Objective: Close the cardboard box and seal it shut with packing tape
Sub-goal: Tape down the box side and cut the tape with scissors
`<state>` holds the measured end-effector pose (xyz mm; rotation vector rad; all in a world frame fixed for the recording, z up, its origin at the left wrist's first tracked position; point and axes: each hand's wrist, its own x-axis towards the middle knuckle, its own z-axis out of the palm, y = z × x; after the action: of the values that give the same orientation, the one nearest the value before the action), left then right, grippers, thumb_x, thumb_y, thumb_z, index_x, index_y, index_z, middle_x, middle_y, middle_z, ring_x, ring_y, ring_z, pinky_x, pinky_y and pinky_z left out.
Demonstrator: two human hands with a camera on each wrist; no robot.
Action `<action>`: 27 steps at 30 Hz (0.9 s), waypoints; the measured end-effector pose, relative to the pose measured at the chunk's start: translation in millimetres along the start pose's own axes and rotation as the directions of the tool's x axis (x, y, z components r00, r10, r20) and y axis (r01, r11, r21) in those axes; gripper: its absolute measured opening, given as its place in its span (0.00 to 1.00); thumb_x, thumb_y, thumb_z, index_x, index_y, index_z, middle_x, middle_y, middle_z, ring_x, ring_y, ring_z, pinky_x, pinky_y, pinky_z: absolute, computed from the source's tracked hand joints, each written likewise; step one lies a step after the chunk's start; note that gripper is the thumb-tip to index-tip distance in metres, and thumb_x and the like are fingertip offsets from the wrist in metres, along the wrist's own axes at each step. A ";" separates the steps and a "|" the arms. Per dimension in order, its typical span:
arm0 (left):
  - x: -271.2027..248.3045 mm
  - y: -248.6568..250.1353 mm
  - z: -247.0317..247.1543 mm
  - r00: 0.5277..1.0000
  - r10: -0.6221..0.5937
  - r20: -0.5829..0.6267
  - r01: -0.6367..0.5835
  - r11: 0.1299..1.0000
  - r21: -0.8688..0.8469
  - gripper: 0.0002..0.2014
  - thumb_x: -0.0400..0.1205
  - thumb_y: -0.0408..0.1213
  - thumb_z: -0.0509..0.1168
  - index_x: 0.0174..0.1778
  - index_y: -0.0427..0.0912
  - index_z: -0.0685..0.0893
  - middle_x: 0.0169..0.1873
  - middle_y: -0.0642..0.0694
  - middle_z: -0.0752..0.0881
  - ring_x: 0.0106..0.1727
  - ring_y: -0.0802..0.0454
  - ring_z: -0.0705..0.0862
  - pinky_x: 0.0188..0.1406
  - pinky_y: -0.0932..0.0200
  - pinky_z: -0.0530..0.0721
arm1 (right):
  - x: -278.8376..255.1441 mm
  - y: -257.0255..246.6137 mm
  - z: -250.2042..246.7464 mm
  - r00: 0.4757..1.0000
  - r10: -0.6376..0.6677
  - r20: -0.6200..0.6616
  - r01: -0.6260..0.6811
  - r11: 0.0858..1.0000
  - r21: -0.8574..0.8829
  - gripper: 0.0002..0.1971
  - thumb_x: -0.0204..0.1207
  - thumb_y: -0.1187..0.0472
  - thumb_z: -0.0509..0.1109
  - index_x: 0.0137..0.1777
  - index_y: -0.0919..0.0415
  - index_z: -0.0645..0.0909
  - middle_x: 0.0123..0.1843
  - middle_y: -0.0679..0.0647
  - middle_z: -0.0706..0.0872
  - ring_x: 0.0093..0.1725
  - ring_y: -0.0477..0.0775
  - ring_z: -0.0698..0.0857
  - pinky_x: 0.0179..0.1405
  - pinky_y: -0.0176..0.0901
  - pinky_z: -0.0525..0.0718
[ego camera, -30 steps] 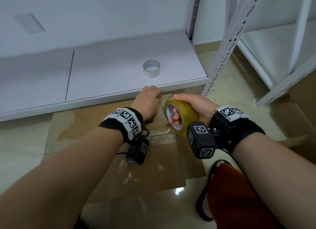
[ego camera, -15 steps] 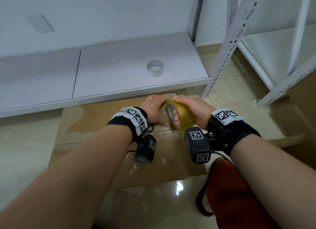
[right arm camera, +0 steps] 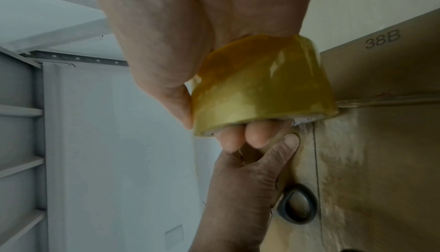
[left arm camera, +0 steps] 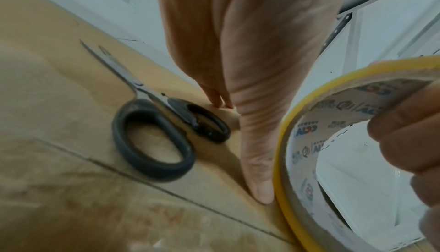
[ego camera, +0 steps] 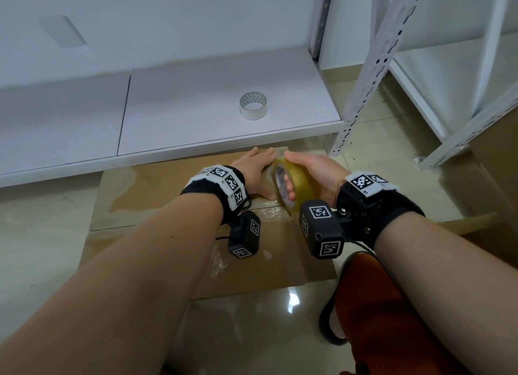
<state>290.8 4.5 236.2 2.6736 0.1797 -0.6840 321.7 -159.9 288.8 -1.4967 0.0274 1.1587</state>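
closed cardboard box, upright yellow tape roll

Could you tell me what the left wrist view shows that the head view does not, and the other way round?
Only the left wrist view shows the black-handled scissors lying on the box beside the left hand, and the printing inside the tape roll's core. Only the head view shows the small clear tape roll on the white shelf, both forearms, and the tape already laid along the box. Both show the left hand flat on the cardboard box and the yellow tape roll gripped by the right hand.
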 end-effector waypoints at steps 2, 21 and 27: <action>-0.3 0.3 -0.9 1.000 -0.008 0.007 0.008 1.000 0.013 0.55 0.69 0.52 0.78 0.85 0.54 0.50 0.85 0.57 0.47 0.85 0.47 0.41 0.84 0.43 0.48 | -0.6 0.4 1.5 1.000 0.005 0.004 -0.005 1.000 0.010 0.24 0.84 0.49 0.61 0.32 0.66 0.77 0.22 0.58 0.79 0.21 0.55 0.77 0.28 0.41 0.78; -0.3 1.0 -0.4 0.999 -0.010 0.050 0.007 0.998 0.055 0.55 0.72 0.53 0.76 0.85 0.50 0.43 0.85 0.56 0.44 0.85 0.44 0.40 0.84 0.44 0.47 | -9.4 -1.0 0.0 0.990 0.140 -0.010 -0.140 0.990 -0.012 0.24 0.85 0.49 0.56 0.33 0.65 0.75 0.19 0.55 0.78 0.17 0.51 0.78 0.22 0.34 0.78; -3.2 1.1 0.7 1.000 -0.001 0.030 0.000 0.998 0.059 0.55 0.71 0.54 0.76 0.85 0.50 0.44 0.85 0.55 0.44 0.85 0.43 0.40 0.84 0.44 0.47 | -6.8 -0.7 3.5 0.990 0.134 -0.051 -0.137 0.988 -0.071 0.23 0.85 0.50 0.56 0.35 0.66 0.76 0.19 0.54 0.80 0.18 0.51 0.78 0.25 0.38 0.78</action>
<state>287.9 3.2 237.5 2.7172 0.1544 -0.7406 316.5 -160.9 294.4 -1.6078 0.1205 1.2450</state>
